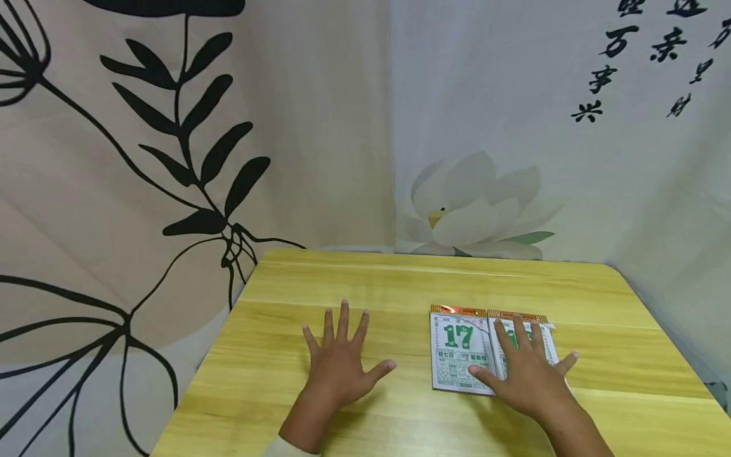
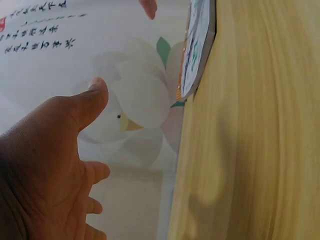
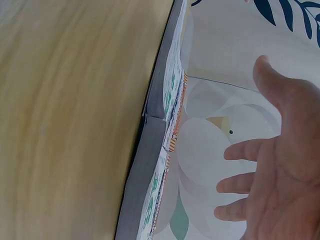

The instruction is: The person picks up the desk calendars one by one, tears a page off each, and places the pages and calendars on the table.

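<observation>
Both hands hang spread, gripping nothing — the left hand (image 1: 339, 374) over the tabletop's (image 1: 342, 279) left; the right hand (image 1: 531, 377) above the right calendar pad (image 3: 142, 185), apart from it; the left calendar pad (image 1: 461, 352) lies close alongside — both right of centre, face-up, presumably for near-side reading.

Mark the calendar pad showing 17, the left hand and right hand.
Calendar pad (image 1: 460, 353): head view, middle of its page.
Left hand (image 1: 339, 370): head view, back of hand.
Right hand (image 1: 530, 376): head view, back of hand.
</observation>
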Motion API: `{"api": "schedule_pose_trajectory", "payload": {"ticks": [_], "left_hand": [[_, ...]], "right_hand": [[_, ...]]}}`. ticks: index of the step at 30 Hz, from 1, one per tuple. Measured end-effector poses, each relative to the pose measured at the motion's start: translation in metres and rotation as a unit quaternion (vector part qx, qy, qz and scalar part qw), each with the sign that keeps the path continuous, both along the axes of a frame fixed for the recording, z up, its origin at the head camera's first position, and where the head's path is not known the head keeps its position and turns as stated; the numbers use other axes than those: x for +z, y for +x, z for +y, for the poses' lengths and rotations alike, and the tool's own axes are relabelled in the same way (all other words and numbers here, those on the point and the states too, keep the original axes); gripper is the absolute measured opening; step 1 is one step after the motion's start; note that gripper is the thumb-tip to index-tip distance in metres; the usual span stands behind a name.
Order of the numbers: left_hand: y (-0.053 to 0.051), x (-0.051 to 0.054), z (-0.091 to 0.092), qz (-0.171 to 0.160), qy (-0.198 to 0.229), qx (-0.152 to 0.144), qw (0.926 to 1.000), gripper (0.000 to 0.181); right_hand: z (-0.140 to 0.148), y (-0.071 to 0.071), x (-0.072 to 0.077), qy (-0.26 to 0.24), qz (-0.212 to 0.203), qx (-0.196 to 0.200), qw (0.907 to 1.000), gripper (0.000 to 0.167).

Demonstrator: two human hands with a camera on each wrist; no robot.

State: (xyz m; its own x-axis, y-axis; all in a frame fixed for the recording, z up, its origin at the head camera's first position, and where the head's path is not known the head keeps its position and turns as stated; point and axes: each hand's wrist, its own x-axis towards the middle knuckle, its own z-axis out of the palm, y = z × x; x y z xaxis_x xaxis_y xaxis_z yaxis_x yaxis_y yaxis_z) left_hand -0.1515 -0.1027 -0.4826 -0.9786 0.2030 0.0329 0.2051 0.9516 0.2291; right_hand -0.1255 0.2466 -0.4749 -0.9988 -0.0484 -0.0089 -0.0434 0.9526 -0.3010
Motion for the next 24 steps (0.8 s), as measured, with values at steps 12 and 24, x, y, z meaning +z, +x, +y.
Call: {"api": "schedule_pose_trajectory", "payload": {"ticks": [12,24], "left_hand": [[0.003,-0.01,0.031,-0.059,0.008,-0.058,0.9965,0.099],[0.004,-0.022,0.065,-0.079,0.02,-0.089,0.9927,0.097]], "right_hand": [[-0.002,-0.01,-0.009,0.014,-0.017,0.007,0.9997,0.106],[-0.001,-0.022,-0.009,0.024,-0.06,0.015,0.9978,0.097]]}}
